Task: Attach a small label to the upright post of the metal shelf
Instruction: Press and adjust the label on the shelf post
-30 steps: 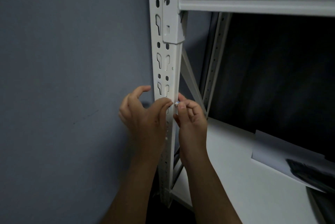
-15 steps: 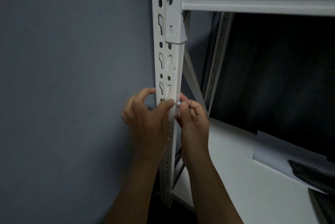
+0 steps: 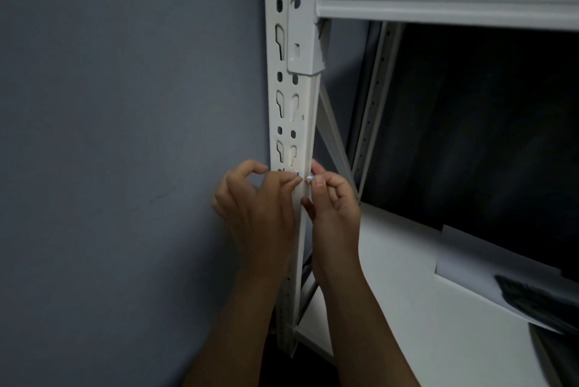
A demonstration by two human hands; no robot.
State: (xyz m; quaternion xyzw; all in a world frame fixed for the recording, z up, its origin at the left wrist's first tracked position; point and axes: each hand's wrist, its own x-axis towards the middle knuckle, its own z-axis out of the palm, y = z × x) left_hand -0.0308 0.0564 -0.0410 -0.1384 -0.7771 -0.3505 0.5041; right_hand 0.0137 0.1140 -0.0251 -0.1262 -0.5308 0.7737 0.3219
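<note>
Two hands are working at one spot on the white slotted upright post (image 3: pixel 305 123) of the metal shelf, just below its lowest visible keyhole slots. Your left hand (image 3: pixel 260 214) is coming in from the wall side, and your right hand (image 3: pixel 336 211) from the shelf side, so that the post is standing between them. The small label (image 3: pixel 303 175) is lying across the front face of the post at fingertip height; only a short pale strip with a touch of blue is showing, and its print is too small to read. Your left grip is closed in a pinch, thumb and forefinger meeting on the label's left end against the metal, probably to anchor that end. Your right grip is likewise pinching, its thumb and forefinger curling round the label's right end at the post's corner, apparently keeping the strip taut and level while it is being laid down. The remaining fingers of both hands are curling loosely and holding nothing. Whether the label is already adhering cannot be told. Pressing along its length likely remains. The grey wall (image 3: pixel 125 136) is standing just beside the post, and a sheet of paper (image 3: pixel 470 258) is lying on the lower shelf board (image 3: pixel 407 324).
</note>
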